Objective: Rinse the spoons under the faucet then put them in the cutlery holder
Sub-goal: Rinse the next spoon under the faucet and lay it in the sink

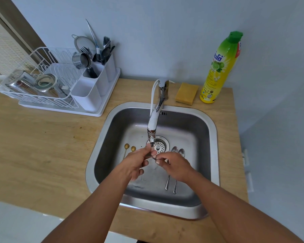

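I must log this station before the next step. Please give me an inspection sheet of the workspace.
Surface: wooden countertop with a steel sink set in it.
Job's things: two gold spoons and two silver spoons lie in the sink; the faucet reaches over the drain; the white cutlery holder already holds utensils.
Clutter: sponge, dish soap bottle, dish rack with metal items.
Hands: left hand and right hand meet under the spout, pinching a small item, mostly hidden.
Cables: nothing seen.
Surroundings: pale wall behind the counter.
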Tool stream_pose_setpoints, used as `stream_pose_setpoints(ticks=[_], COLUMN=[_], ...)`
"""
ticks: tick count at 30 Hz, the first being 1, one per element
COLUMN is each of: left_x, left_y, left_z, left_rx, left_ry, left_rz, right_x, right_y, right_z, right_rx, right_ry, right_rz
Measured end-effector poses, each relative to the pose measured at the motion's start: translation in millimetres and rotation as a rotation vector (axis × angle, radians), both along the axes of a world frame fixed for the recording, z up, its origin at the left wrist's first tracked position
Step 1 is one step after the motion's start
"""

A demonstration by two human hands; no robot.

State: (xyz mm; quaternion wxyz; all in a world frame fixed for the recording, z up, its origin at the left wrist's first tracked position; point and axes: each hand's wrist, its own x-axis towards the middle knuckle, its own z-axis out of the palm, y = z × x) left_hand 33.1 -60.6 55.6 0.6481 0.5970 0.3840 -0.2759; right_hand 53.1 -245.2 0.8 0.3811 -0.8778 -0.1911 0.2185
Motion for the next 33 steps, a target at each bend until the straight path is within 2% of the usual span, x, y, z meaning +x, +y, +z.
stream_pose_setpoints(ticks=[5, 8, 15, 21, 27, 33], left_x=[-10, -13, -6, 3, -1, 1], left_y=[7, 7, -4, -4, -6, -7], left_z=[-8, -11, -12, -8, -8, -11], left_rx=[-0.200, -0.239, -0.111, -0.212, -0.248, -0.254], left_ry=[-0.106, -0.136, -0.213, -0.238, -0.242, -0.184], left_rz=[0.038, 0.040, 0.101, 0.122, 0.096, 0.156], right_x=[-3, -3, -6, -11, -5, -11], right_y=[2, 4, 10, 11, 11, 6], right_z=[0, 4, 11, 9, 9, 8], right_rx=[0.309, 0.429, 0.452, 0.475, 0.491, 0.458], right_ry=[0.255, 0.401, 0.371, 0.388, 0.370, 0.408], right_rz=[-0.053, -0.134, -0.183, -0.183, -0.217, -0.202])
